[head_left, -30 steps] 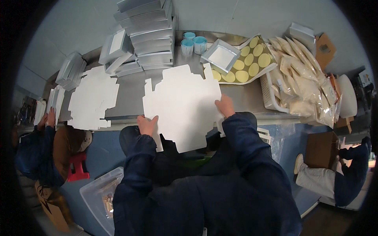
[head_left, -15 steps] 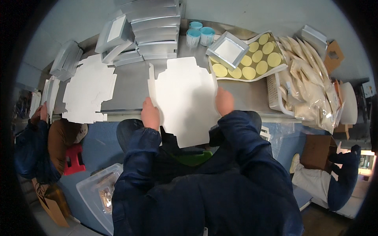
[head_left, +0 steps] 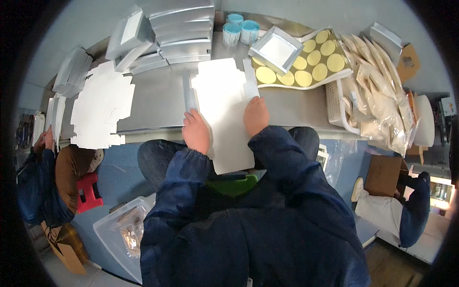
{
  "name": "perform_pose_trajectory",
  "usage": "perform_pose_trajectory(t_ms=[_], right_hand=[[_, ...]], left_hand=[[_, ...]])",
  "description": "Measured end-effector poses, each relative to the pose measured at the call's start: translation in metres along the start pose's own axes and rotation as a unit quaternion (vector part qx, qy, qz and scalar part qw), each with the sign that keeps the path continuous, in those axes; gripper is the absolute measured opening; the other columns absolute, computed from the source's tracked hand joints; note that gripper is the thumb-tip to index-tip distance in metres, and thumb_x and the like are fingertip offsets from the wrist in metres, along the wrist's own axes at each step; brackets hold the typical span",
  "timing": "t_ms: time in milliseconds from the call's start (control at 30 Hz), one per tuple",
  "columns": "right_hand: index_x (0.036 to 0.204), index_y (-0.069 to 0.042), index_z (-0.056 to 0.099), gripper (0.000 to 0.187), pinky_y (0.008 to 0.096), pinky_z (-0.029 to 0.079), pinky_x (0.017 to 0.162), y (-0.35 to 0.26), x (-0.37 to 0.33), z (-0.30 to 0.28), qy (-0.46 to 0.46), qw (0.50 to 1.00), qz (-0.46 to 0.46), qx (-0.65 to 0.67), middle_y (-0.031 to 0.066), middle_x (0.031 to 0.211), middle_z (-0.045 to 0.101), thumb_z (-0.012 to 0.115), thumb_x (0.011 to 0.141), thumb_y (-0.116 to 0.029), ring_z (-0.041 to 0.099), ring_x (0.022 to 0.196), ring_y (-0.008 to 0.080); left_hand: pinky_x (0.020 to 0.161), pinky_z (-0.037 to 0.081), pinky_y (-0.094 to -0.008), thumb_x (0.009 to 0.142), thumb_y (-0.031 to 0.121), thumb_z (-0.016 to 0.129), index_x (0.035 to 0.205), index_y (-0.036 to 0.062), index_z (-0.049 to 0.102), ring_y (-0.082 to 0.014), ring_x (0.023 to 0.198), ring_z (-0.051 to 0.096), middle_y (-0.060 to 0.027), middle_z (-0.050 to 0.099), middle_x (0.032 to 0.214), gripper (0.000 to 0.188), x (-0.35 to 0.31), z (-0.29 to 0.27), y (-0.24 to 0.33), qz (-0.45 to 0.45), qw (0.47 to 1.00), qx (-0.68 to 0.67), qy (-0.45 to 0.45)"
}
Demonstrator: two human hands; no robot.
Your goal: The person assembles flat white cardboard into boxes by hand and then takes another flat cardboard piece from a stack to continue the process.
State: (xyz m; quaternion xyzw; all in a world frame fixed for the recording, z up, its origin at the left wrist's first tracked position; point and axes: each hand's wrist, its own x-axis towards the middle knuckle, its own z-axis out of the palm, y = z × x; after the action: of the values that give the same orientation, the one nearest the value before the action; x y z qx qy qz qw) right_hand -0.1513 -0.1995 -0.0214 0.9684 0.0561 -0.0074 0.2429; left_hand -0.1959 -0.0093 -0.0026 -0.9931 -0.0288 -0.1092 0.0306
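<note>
A white die-cut cardboard box blank is in front of me, its far part over the metal table and its near end over my lap. Its two long side flaps are folded up and show silver-grey outer faces. My left hand grips the left flap, fingers bent over its edge. On the opposite side my right hand holds the right flap in the same way. To the left lies a stack of flat white box blanks.
Silver folded boxes are stacked at the back. Blue-lidded tubs stand beside an open silver tray on a sheet of yellow round stickers. At right, a white basket holds plastic-wrapped packets. Another person's hands are at far left.
The blank's side flaps have been folded upward, so it looks narrower. My hands have come closer together, the left moving right and the right moving left and slightly away.
</note>
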Motion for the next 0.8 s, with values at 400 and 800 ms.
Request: perform_pose_trajectory(t_ms=[400, 800], right_hand=[[0.114, 0.006, 0.056, 0.038, 0.0314, 0.047, 0.078, 0.082, -0.008, 0.012, -0.032, 0.741, 0.114, 0.661, 0.0155, 0.102, 0.064, 0.058, 0.081, -0.010, 0.061, 0.089, 0.0234], [0.108, 0.007, 0.059, 0.034, 0.0354, 0.050, 0.074, 0.100, 0.004, 0.028, -0.197, 0.558, 0.105, 0.799, 0.0157, 0.097, 0.065, 0.060, 0.080, -0.012, 0.063, 0.084, 0.0249]], left_hand=[[0.095, 0.040, -0.0442, 0.073, -0.002, 0.049, 0.129, 0.0000, 0.041, -0.0414, 0.104, 0.050, -0.0246, 0.055, 0.112, 0.056, 0.025, 0.002, -0.055, -0.027, 0.897, -0.418, -0.138], [0.091, 0.045, -0.0392, 0.073, -0.002, 0.048, 0.131, -0.0005, 0.041, -0.0362, 0.104, 0.058, -0.0236, 0.059, 0.113, 0.058, 0.030, 0.000, -0.059, -0.133, 0.783, -0.566, -0.222]])
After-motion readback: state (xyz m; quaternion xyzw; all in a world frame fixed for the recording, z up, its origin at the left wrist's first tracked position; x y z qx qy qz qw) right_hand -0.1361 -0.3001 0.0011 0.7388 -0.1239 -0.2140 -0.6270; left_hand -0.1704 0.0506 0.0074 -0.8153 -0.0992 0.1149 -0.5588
